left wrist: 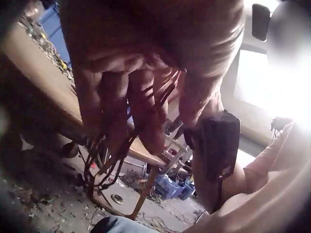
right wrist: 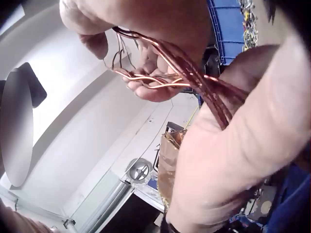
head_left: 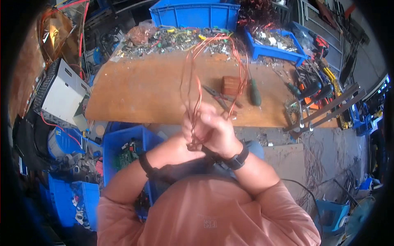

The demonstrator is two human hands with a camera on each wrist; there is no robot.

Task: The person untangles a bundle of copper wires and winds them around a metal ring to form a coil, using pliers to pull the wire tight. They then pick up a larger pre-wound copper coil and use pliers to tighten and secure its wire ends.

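A long, loose bundle of copper wire (head_left: 200, 92) loops up and out over the workbench from my two hands, held in front of my chest. My right hand (head_left: 221, 133) grips the wire with thumb and fingers. Close beside it, my left hand (head_left: 182, 141) holds the lower part of the bundle. In the right wrist view the copper strands (right wrist: 194, 85) run from the right hand (right wrist: 170, 29) into the crook of the left thumb. Dark wire ends (left wrist: 112, 174) hang below the left fingers (left wrist: 146, 107) in the left wrist view.
On the wooden bench (head_left: 135, 90) lie pliers (head_left: 219, 96), a reddish block (head_left: 232, 85) and a green-handled screwdriver (head_left: 255, 94). Scrap pieces (head_left: 172, 41) line its far side, near blue bins (head_left: 195, 15). A metal-armed tool (head_left: 328, 106) stands right; a blue crate (head_left: 113, 143) sits lower left.
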